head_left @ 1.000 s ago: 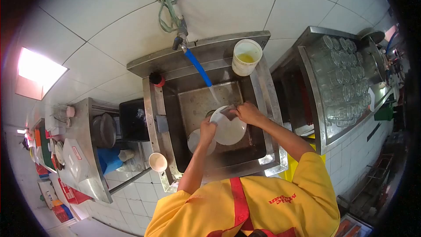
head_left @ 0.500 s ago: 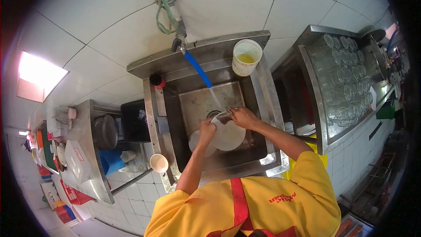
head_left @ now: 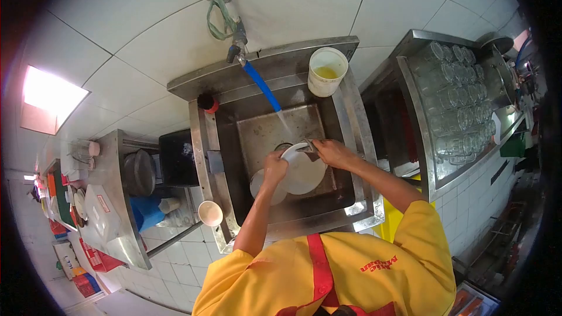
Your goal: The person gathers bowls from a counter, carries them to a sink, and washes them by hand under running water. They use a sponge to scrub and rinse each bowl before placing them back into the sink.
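White plate (head_left: 304, 174) held over the steel sink (head_left: 263, 130), beneath the blue hose (head_left: 261, 86).
Left hand (head_left: 275, 167) gripped its left rim, fingers curled tight; right hand (head_left: 332, 152) pinched the upper rim, fingers pressed together.

You wear yellow short-sleeved shirt (head_left: 363, 240). Red strap (head_left: 318, 272) runs down its middle, broader at bottom edge. Red lettering (head_left: 377, 265) on right side. Your left hand (head_left: 275, 167) and right hand (head_left: 331, 152) bare.

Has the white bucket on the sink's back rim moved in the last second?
No. The white bucket still sits at the back right corner of the sink rim, where it was before.
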Action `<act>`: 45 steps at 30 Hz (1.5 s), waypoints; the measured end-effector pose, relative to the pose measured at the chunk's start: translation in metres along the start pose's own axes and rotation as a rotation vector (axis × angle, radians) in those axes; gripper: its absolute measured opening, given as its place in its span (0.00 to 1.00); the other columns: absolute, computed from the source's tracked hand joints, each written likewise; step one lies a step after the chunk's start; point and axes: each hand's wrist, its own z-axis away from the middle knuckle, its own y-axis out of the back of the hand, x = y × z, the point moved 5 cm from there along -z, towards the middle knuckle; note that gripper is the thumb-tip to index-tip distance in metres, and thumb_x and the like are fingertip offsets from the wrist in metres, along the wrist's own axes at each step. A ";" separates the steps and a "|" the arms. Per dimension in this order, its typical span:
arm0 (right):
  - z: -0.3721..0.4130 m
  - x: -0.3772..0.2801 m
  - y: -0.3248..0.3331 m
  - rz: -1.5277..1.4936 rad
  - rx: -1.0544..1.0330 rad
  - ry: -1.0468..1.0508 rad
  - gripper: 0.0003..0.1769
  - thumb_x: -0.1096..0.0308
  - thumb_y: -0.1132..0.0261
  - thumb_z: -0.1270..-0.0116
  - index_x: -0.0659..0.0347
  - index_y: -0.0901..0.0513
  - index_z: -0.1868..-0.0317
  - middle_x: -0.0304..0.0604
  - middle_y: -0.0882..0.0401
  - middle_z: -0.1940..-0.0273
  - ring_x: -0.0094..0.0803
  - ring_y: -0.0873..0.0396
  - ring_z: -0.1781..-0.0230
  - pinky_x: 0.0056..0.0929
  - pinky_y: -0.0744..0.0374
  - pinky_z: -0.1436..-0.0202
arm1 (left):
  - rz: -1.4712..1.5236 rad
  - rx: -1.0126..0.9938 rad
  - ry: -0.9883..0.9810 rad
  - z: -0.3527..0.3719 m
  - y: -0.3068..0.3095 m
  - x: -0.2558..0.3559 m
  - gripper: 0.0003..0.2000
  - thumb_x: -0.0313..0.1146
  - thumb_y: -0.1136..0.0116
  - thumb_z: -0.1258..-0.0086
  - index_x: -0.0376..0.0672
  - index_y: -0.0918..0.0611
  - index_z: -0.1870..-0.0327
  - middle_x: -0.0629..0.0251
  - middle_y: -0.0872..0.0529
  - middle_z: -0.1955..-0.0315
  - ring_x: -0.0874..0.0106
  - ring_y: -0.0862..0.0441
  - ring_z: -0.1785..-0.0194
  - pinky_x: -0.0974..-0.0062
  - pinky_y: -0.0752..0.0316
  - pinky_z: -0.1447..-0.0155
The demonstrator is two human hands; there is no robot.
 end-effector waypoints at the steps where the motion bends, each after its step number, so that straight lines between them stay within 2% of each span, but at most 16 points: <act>1: -0.001 -0.003 0.001 0.034 0.023 -0.019 0.12 0.73 0.44 0.44 0.66 0.32 0.59 0.59 0.22 0.68 0.50 0.21 0.65 0.43 0.23 0.64 | 0.004 -0.002 -0.003 -0.001 -0.004 0.001 0.13 0.23 0.55 0.52 0.35 0.18 0.68 0.57 0.19 0.81 0.72 0.24 0.76 0.71 0.31 0.70; 4: -0.011 -0.026 0.002 0.087 0.312 0.290 0.10 0.73 0.44 0.44 0.66 0.32 0.62 0.57 0.22 0.71 0.49 0.21 0.68 0.42 0.23 0.65 | -0.292 -0.012 -0.080 -0.002 -0.014 0.006 0.16 0.19 0.56 0.51 0.37 0.17 0.63 0.65 0.19 0.79 0.74 0.23 0.73 0.74 0.28 0.66; 6: -0.008 -0.018 0.000 0.056 0.298 0.291 0.09 0.73 0.44 0.44 0.66 0.31 0.63 0.56 0.22 0.73 0.49 0.21 0.69 0.43 0.23 0.66 | -0.398 -0.023 -0.120 -0.001 -0.012 0.013 0.17 0.22 0.55 0.51 0.41 0.17 0.62 0.51 0.18 0.75 0.64 0.19 0.73 0.70 0.28 0.66; 10: -0.001 0.008 0.000 0.018 0.099 0.052 0.08 0.73 0.44 0.44 0.67 0.28 0.63 0.55 0.24 0.78 0.50 0.22 0.73 0.44 0.24 0.69 | -0.223 0.005 -0.134 0.004 0.001 0.039 0.18 0.22 0.55 0.51 0.43 0.17 0.61 0.50 0.18 0.71 0.59 0.18 0.67 0.69 0.27 0.61; 16: -0.031 -0.015 0.004 0.073 0.243 0.130 0.17 0.66 0.38 0.43 0.69 0.27 0.58 0.57 0.22 0.75 0.51 0.21 0.70 0.43 0.24 0.68 | -0.533 0.041 -0.175 0.001 -0.008 0.035 0.21 0.21 0.56 0.52 0.45 0.17 0.58 0.50 0.17 0.65 0.61 0.17 0.62 0.72 0.26 0.56; 18: -0.037 -0.013 0.003 -0.007 0.326 0.157 0.20 0.62 0.36 0.44 0.69 0.27 0.57 0.59 0.22 0.74 0.50 0.20 0.70 0.43 0.23 0.68 | -0.300 0.285 -0.241 -0.003 0.004 0.033 0.22 0.19 0.57 0.54 0.42 0.17 0.56 0.49 0.16 0.66 0.63 0.17 0.62 0.72 0.26 0.55; 21: -0.044 0.014 -0.041 -0.433 0.518 -0.268 0.28 0.54 0.33 0.46 0.70 0.27 0.56 0.60 0.21 0.72 0.46 0.19 0.74 0.41 0.23 0.70 | 0.000 0.578 -0.205 -0.018 0.024 0.007 0.24 0.18 0.58 0.56 0.39 0.19 0.54 0.49 0.15 0.66 0.66 0.17 0.63 0.72 0.26 0.56; 23: -0.037 0.012 -0.116 -1.413 0.373 -0.755 0.29 0.53 0.29 0.49 0.75 0.25 0.63 0.57 0.21 0.71 0.36 0.20 0.80 0.39 0.25 0.75 | 0.040 0.592 -0.181 -0.017 0.028 0.009 0.23 0.17 0.60 0.52 0.30 0.22 0.52 0.47 0.18 0.57 0.65 0.20 0.56 0.75 0.28 0.50; 24: -0.035 0.012 -0.117 -1.414 0.374 -0.760 0.29 0.53 0.29 0.49 0.75 0.25 0.63 0.57 0.21 0.71 0.36 0.20 0.80 0.39 0.25 0.75 | 0.004 0.571 -0.104 -0.013 0.029 0.009 0.24 0.17 0.60 0.53 0.31 0.21 0.52 0.47 0.19 0.56 0.65 0.20 0.55 0.75 0.29 0.50; 27: -0.032 0.019 -0.121 -1.340 0.192 -0.819 0.28 0.54 0.29 0.49 0.74 0.23 0.62 0.55 0.20 0.71 0.34 0.20 0.82 0.38 0.24 0.75 | -0.178 0.476 -0.070 -0.004 0.034 -0.009 0.25 0.17 0.59 0.56 0.37 0.20 0.53 0.45 0.18 0.61 0.67 0.19 0.58 0.74 0.28 0.52; 29: -0.053 0.037 -0.090 -0.536 0.186 -0.513 0.27 0.56 0.29 0.50 0.70 0.24 0.58 0.53 0.19 0.72 0.38 0.19 0.79 0.38 0.23 0.73 | -0.323 0.399 -0.117 -0.007 0.032 -0.008 0.27 0.18 0.58 0.58 0.42 0.18 0.53 0.44 0.17 0.67 0.68 0.17 0.62 0.72 0.26 0.56; 30: -0.058 0.035 -0.076 -0.297 0.424 -0.263 0.23 0.59 0.30 0.49 0.68 0.23 0.59 0.53 0.19 0.70 0.42 0.19 0.74 0.37 0.23 0.71 | -0.375 0.361 -0.219 -0.004 0.027 0.003 0.26 0.18 0.57 0.58 0.43 0.18 0.54 0.44 0.18 0.66 0.67 0.17 0.61 0.73 0.26 0.55; 35: -0.062 0.006 -0.038 0.015 0.368 -0.055 0.20 0.61 0.33 0.45 0.68 0.24 0.58 0.52 0.20 0.73 0.41 0.20 0.74 0.36 0.25 0.70 | -0.325 0.286 -0.186 -0.007 0.023 0.026 0.26 0.17 0.58 0.57 0.43 0.18 0.54 0.48 0.17 0.63 0.64 0.17 0.58 0.74 0.27 0.54; 38: -0.044 0.003 -0.061 -0.663 0.626 -0.011 0.24 0.57 0.33 0.44 0.66 0.27 0.54 0.50 0.21 0.76 0.36 0.19 0.75 0.35 0.24 0.75 | -0.197 0.350 -0.216 -0.013 0.024 0.024 0.27 0.16 0.59 0.57 0.43 0.18 0.54 0.50 0.17 0.63 0.64 0.18 0.56 0.74 0.27 0.51; 40: -0.031 -0.003 -0.122 -1.577 0.290 -0.695 0.26 0.55 0.34 0.42 0.63 0.27 0.50 0.46 0.20 0.74 0.33 0.19 0.74 0.31 0.24 0.79 | -0.078 0.504 -0.247 -0.009 0.022 0.025 0.26 0.15 0.60 0.57 0.42 0.18 0.55 0.51 0.16 0.62 0.64 0.18 0.54 0.75 0.28 0.49; 45: -0.021 0.004 -0.130 -1.769 0.050 -0.674 0.23 0.53 0.33 0.43 0.63 0.23 0.55 0.46 0.20 0.74 0.36 0.19 0.73 0.32 0.23 0.77 | -0.096 0.396 -0.338 0.006 0.020 0.016 0.27 0.14 0.63 0.58 0.38 0.18 0.56 0.55 0.16 0.61 0.69 0.19 0.54 0.77 0.29 0.49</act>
